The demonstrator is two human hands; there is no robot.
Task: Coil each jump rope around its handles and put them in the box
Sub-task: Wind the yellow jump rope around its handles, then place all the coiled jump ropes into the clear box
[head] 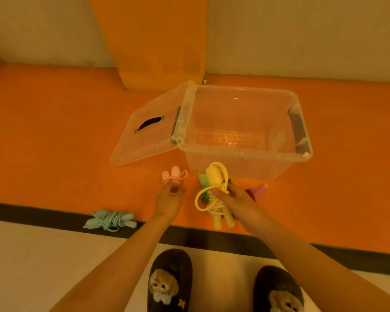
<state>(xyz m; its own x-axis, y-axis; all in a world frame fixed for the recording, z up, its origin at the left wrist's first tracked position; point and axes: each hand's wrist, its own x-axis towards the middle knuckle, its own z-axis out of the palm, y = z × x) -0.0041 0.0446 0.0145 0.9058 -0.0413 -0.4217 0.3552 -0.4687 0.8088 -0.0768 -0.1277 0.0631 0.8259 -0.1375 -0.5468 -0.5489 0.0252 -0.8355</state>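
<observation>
A clear plastic box (245, 152) stands open on the orange floor, with nothing inside. Just in front of it my right hand (232, 197) grips a yellow jump rope (214, 176), its cord wound around the handles and one loop hanging loose at the left. My left hand (170, 197) is closed on a pale pink jump rope (173, 173), whose handle ends stick up past my fingers. A coiled light blue jump rope (110, 219) lies on the dark floor stripe to the left. Part of a darker pink handle (258, 190) shows behind my right hand.
The box's clear lid (144, 140) leans against its left side, resting on the floor. An orange pillar (158, 41) and a wall rise behind the box. My two dark slippers (169, 280) stand on the pale floor at the bottom.
</observation>
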